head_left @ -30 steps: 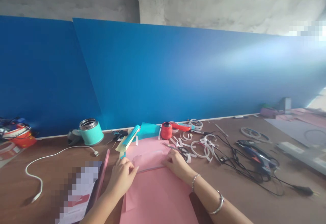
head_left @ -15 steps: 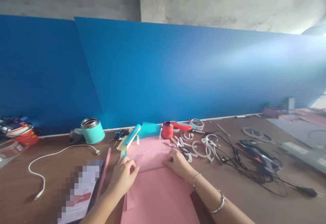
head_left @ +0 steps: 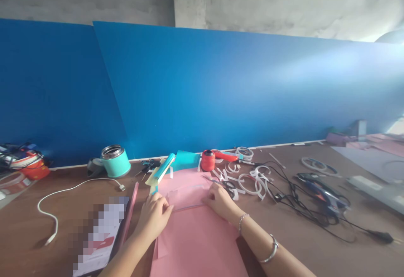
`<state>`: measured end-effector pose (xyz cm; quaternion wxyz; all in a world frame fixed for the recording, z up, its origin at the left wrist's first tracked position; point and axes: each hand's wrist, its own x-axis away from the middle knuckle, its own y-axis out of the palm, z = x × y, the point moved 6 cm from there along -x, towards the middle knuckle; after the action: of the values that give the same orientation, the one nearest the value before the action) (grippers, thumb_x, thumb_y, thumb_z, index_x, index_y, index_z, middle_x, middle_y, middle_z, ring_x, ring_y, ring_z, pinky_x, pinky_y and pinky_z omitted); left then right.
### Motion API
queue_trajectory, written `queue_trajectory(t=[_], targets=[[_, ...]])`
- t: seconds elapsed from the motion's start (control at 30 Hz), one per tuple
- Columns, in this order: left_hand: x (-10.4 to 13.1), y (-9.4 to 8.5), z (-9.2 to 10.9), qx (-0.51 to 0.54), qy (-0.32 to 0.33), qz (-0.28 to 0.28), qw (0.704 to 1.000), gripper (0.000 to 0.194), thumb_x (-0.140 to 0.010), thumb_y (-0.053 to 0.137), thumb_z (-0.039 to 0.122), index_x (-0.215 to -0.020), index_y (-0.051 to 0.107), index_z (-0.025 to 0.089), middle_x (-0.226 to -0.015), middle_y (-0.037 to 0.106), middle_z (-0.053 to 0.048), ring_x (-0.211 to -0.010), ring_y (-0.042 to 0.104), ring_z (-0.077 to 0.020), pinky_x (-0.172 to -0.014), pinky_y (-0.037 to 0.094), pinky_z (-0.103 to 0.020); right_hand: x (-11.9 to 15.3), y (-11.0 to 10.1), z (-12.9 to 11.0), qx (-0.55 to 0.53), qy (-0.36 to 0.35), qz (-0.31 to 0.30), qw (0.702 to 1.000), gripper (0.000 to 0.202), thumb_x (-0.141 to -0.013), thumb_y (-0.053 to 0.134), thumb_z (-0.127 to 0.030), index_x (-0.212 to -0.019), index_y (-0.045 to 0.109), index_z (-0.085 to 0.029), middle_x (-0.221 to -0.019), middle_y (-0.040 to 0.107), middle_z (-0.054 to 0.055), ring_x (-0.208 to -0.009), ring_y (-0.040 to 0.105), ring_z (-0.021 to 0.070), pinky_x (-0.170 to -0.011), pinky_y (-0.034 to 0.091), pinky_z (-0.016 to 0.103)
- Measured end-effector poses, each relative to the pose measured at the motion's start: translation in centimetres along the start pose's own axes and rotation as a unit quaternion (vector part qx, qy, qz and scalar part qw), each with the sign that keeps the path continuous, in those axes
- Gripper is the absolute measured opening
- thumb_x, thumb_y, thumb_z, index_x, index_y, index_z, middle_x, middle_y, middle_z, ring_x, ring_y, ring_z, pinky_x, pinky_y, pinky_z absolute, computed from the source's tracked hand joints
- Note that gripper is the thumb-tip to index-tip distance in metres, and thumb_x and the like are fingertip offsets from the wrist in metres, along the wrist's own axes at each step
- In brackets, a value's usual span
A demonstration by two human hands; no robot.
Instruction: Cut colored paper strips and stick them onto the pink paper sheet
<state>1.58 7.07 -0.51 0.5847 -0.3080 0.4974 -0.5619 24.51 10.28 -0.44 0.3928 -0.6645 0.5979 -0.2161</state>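
Nearest me, one large pink sheet [head_left: 202, 243] lies on the brown worktop [head_left: 299, 239], with one screen device [head_left: 102, 241] beside it on my left. One smaller pink piece [head_left: 186, 198] lies on the sheet between my two hands. My left hand [head_left: 154, 217] has its fingers curled and its thumb tip at the piece's left end; my right hand [head_left: 221, 203], two bracelets on its wrist, has bent fingers at the right end. I can't tell whether either one pinches it. Just beyond my right hand is one pair of scissors [head_left: 229, 186]; farther right lies one corded tool [head_left: 326, 195], and at far left curls one white cable [head_left: 57, 191]. Toward the worktop's far edge stand one turquoise cup [head_left: 115, 163] and one red spool [head_left: 208, 161], with one turquoise sheet [head_left: 187, 160] between them. Behind rise two blue panels [head_left: 221, 92].
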Motion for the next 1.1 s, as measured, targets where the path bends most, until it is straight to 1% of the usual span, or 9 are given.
queue_trajectory(t=[0.37, 0.43, 0.5, 0.57, 0.7, 0.77, 0.9, 0.97, 1.1], targets=[[0.2, -0.8, 1.0, -0.046, 0.024, 0.013, 0.999, 0.013, -0.08, 0.053, 0.026, -0.071, 0.06, 0.02, -0.083, 0.057, -0.005, -0.086, 0.054, -0.0239, -0.074, 0.041, -0.034, -0.2, 0.5, 0.4, 0.007, -0.022, -0.001, 1.0, 0.025, -0.071, 0.063, -0.021, -0.052, 0.047, -0.016, -0.069, 0.05, 0.0, -0.071, 0.049, 0.0145, -0.068, 0.038, 0.025], [0.3, -1.3, 2.0, -0.067, 0.064, 0.03, 0.995, 0.015, -0.079, 0.052, 0.018, -0.087, 0.064, 0.022, -0.09, 0.058, -0.006, -0.089, 0.053, -0.024, -0.076, 0.041, -0.035, -0.2, 0.6, 0.5, 0.018, -0.025, 0.002, 1.0, 0.025, -0.071, 0.062, -0.02, -0.051, 0.048, -0.016, -0.069, 0.05, 0.001, -0.072, 0.049, 0.0147, -0.068, 0.038, 0.025], [0.6, -1.3, 3.5, -0.077, 0.145, 0.036, 0.986, 0.039, -0.077, 0.047, 0.005, -0.104, 0.064, 0.029, -0.101, 0.057, -0.006, -0.094, 0.051, -0.0226, -0.079, 0.041, -0.035, -0.2, 0.6, 0.5, 0.029, -0.027, 0.005, 0.999, 0.023, -0.07, 0.062, -0.019, -0.052, 0.048, -0.017, -0.069, 0.051, 0.001, -0.072, 0.049, 0.0149, -0.067, 0.038, 0.025], [1.0, -1.1, 4.7, -0.078, 0.224, 0.031, 0.971, 0.054, -0.077, 0.041, -0.003, -0.109, 0.062, 0.034, -0.111, 0.055, -0.004, -0.1, 0.049, -0.0209, -0.083, 0.041, -0.033, 0.0, 0.3, 0.2, 0.041, -0.031, 0.005, 0.999, 0.021, -0.071, 0.063, -0.018, -0.054, 0.049, -0.017, -0.072, 0.053, 0.002, -0.072, 0.049, 0.0153, -0.067, 0.038, 0.025], [1.4, -0.6, 5.5, -0.074, 0.266, 0.023, 0.961, 0.048, -0.082, 0.041, 0.0, -0.108, 0.064, 0.033, -0.115, 0.054, -0.004, -0.105, 0.046, -0.0208, -0.084, 0.042, -0.034, 0.8, -0.3, -1.4, 0.093, -0.076, 0.024, 0.992, 0.005, -0.074, 0.062, -0.016, -0.079, 0.059, -0.016, -0.086, 0.057, 0.005, -0.083, 0.05, 0.0189, -0.072, 0.038, 0.028], [1.3, -0.5, 5.6, -0.077, 0.261, 0.022, 0.962, 0.043, -0.085, 0.039, 0.001, -0.105, 0.066, 0.027, -0.112, 0.056, -0.005, -0.103, 0.046, -0.0209, -0.085, 0.041, -0.035, 1.5, -0.1, -2.9, 0.149, -0.137, 0.033, 0.979, 0.017, -0.078, 0.059, -0.014, -0.094, 0.061, -0.019, -0.092, 0.057, 0.006, -0.087, 0.048, 0.0204, -0.073, 0.036, 0.03], [1.2, -0.6, 6.1, -0.085, 0.247, 0.003, 0.965, 0.037, -0.085, 0.037, -0.001, -0.08, 0.068, 0.019, -0.105, 0.058, -0.006, -0.099, 0.047, -0.0202, -0.084, 0.04, -0.034, 3.1, 1.9, -5.4, 0.242, -0.272, -0.032, 0.931, 0.021, -0.084, 0.045, -0.009, -0.084, 0.063, -0.02, -0.086, 0.057, 0.005, -0.077, 0.045, 0.0184, -0.066, 0.031, 0.031], [1.2, -0.7, 6.4, -0.085, 0.241, -0.012, 0.967, 0.035, -0.085, 0.039, 0.001, -0.072, 0.066, 0.018, -0.097, 0.059, -0.004, -0.093, 0.049, -0.0196, -0.081, 0.039, -0.034, 3.4, 2.5, -5.7, 0.264, -0.276, -0.066, 0.922, 0.02, -0.081, 0.047, -0.007, -0.079, 0.063, -0.018, -0.086, 0.058, 0.005, -0.076, 0.044, 0.0184, -0.063, 0.029, 0.032], [1.4, -0.8, 5.6, -0.092, 0.224, -0.039, 0.969, 0.033, -0.081, 0.042, 0.0, -0.063, 0.063, 0.018, -0.082, 0.058, -0.003, -0.082, 0.049, -0.0187, -0.073, 0.037, -0.034, 3.3, 1.7, -5.2, 0.282, -0.213, -0.09, 0.931, 0.021, -0.074, 0.05, -0.005, -0.079, 0.066, -0.019, -0.088, 0.06, 0.007, -0.079, 0.046, 0.02, -0.063, 0.027, 0.033]])
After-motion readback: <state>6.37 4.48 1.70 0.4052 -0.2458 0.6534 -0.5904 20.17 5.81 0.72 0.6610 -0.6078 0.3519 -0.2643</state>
